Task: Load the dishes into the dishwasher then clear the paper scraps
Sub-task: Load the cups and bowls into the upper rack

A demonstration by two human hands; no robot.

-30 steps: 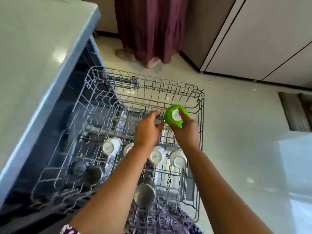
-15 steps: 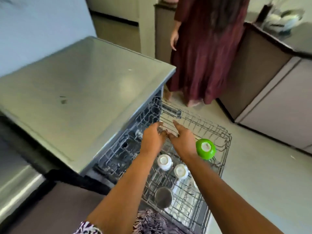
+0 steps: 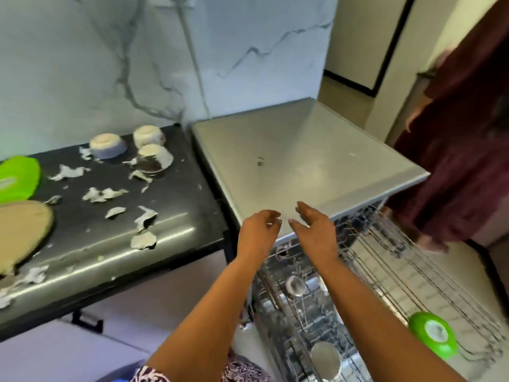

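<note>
Holding left hand (image 3: 259, 230) and right hand (image 3: 314, 230) empty, loosely curled, at frame centre. Showing round green plastic bowl (image 3: 433, 337) upturned in silver wire rack (image 3: 399, 271), lower right; torn white paper scraps (image 3: 102, 194) on black counter (image 3: 176, 205), left.

Likely a home kitchen: dishwasher rack (image 3: 400, 261), marble backsplash (image 3: 110, 64), countertop (image 3: 180, 208).

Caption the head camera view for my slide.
Empty left hand and right hand above the dishwasher rack; bowls and paper scraps on counter.
</note>
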